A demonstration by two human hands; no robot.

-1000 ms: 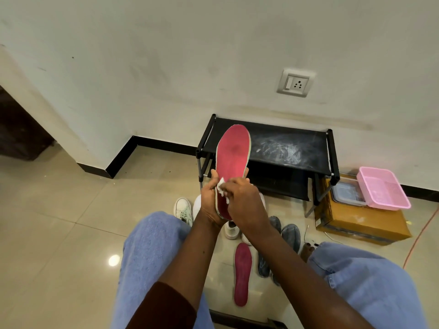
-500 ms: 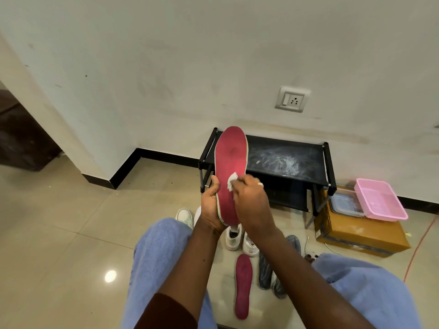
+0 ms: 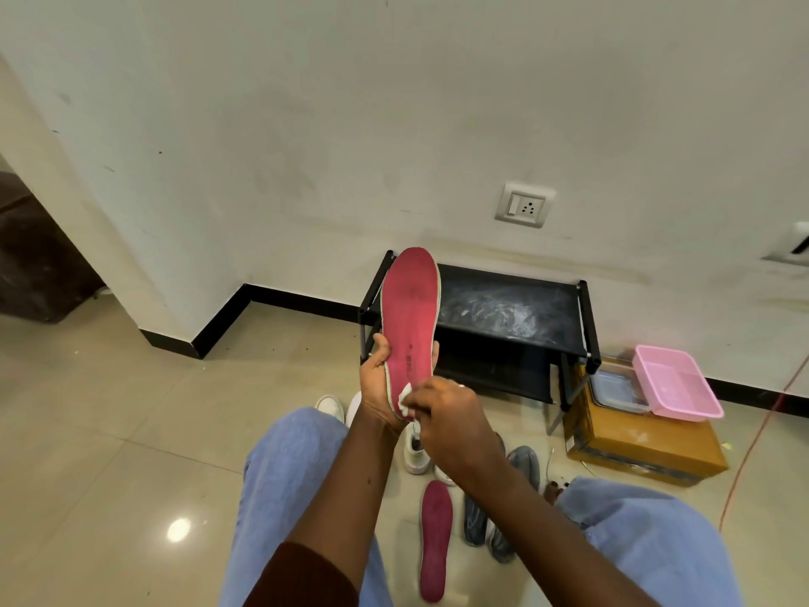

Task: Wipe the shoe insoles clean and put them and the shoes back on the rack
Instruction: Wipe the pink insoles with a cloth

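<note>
A red insole point(image 3: 411, 317) stands upright in front of me. My left hand point(image 3: 377, 387) grips it by its lower part. My right hand point(image 3: 442, 418) pinches a small white wipe point(image 3: 405, 398) against the insole's heel end. A second red insole point(image 3: 435, 541) lies on the floor between my knees. White sneakers point(image 3: 413, 449) and grey shoes point(image 3: 499, 510) sit on the floor below my hands, partly hidden by my arms. The black two-shelf rack point(image 3: 516, 313) stands against the wall behind the insole, with pale dusty streaks on its top shelf.
A cardboard box point(image 3: 643, 444) sits right of the rack, carrying a pink tray point(image 3: 676, 387) and a clear container point(image 3: 617, 389). An orange cable point(image 3: 761, 431) runs along the floor at far right. A wall socket point(image 3: 523, 205) is above the rack. My jeans-clad knees flank the shoes.
My right hand with the wipe slid down the insole from its middle to the heel end. The view tilted upward, so everything sits lower in the frame.
</note>
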